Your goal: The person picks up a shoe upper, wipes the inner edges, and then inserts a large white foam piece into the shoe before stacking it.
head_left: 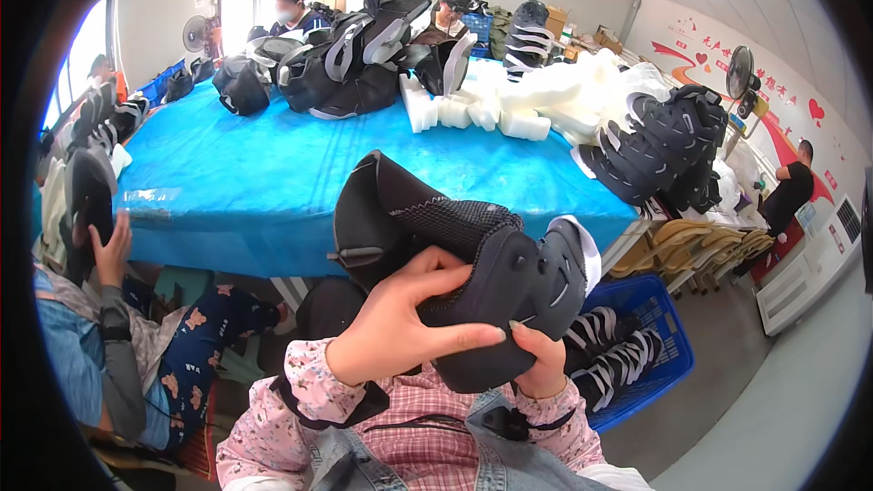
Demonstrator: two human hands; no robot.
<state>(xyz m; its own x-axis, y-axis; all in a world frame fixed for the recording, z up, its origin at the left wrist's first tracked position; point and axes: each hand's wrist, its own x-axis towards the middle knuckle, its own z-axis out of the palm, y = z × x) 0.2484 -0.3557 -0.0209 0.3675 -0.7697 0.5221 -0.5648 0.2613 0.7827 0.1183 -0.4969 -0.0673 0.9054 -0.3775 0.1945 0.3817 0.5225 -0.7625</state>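
A black, mesh-lined shoe upper (496,300) is being held up in front of the near edge of the blue-covered bench (236,164), raised between the left grip (396,318) and the right grip (543,365). By the left grip, the upper is being pinched at its opening: the fingers are being hooked over the edge, and the thumb is being laid along the outer face. By the right grip, the lower side of the same upper is being pinched, the thumb being pressed to the near face while the other fingers are mostly being hidden.

On the far left half of the bench, a heap of black uppers (355,82) is being supported. At its far middle, a spread of white padded pieces (523,123) is being carried, and at its right end a row of striped black uppers (655,145) is being borne. Below the bench's near right corner, striped shoes (618,364) are being contained in a blue basket (677,345). To the left of the bench, a dark shoe piece (89,200) is being held upright by a co-worker's hand (111,250). Behind the bench, two people (305,20) are being partly screened.
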